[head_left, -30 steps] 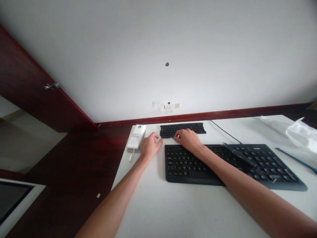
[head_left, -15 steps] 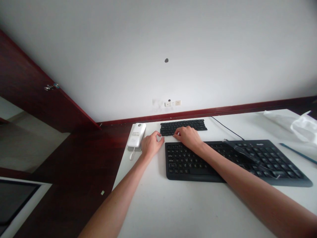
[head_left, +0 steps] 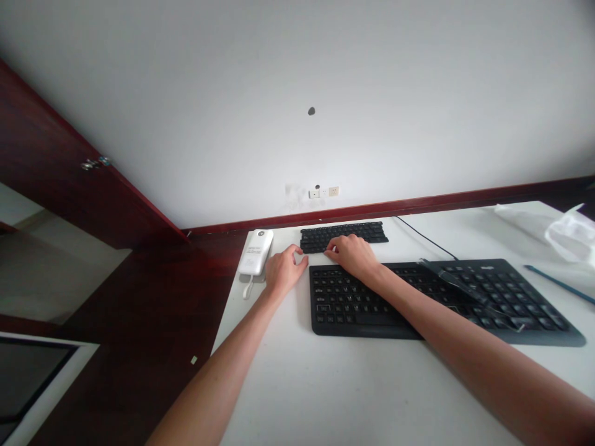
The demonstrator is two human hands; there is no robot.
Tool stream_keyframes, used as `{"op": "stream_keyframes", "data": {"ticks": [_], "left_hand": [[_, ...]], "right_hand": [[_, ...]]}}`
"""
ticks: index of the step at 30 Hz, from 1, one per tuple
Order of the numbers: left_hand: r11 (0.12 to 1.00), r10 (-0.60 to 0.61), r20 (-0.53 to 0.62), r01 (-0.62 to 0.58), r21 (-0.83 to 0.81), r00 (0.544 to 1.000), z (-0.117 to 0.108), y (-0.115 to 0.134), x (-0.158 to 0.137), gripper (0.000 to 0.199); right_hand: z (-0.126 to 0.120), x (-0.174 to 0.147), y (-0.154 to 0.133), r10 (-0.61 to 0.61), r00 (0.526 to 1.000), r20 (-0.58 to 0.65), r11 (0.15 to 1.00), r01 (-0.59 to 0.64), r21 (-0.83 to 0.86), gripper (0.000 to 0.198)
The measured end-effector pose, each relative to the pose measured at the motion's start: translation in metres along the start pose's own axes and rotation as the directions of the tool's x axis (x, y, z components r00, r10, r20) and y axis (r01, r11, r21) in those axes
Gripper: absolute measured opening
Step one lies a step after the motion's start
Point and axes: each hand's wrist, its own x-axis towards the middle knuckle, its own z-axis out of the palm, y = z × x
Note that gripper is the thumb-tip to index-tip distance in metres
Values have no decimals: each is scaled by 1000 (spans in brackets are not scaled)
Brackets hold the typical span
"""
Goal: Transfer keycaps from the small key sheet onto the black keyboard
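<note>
Two bare hands worked toward the far edge of a white table (head_left: pixel 325 384), and I followed them through the head camera. I had the left hand (head_left: pixel 281 272) near the left front corner of a small black keyboard (head_left: pixel 318 237), its thumb and forefinger curved with a gap between them. I could not tell whether its fingertips touched that corner. My right hand (head_left: pixel 356 255) lay over the front part of the small keyboard with curled fingers; whether they pinched or merely pressed on it, I could not tell.

That keyboard lay just inside the table's far edge, so I saw little room behind it. A narrow white strip separated it from a large black keyboard (head_left: pixel 344 297), over which my right forearm crossed. On the large keyboard rested a dark item with clear parts (head_left: pixel 453 285), its kind unclear to me. A thin black cable (head_left: pixel 425 236) ran from its back to the far edge.

Left of my left hand, a white power bank (head_left: pixel 255 253) sat beside the table's left edge, leaving only slight sideways room. I found the widest open stretch on the near side, between both forearms.
</note>
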Motion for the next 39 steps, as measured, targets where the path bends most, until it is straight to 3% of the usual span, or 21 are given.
{"op": "stream_keyframes", "data": {"ticks": [14, 26, 39], "left_hand": [[996, -58, -18, 59, 71, 998, 4, -2, 4, 37], [989, -17, -36, 22, 144, 999, 6, -2, 4, 33], [996, 86, -18, -85, 21, 996, 2, 2, -2, 25]], "right_hand": [[-2, -1, 3, 20, 1000, -1, 1000, -20, -16, 24], [-9, -4, -3, 51, 999, 19, 998, -50, -41, 24], [-3, -2, 0, 24, 999, -25, 999, -25, -37, 23]]}}
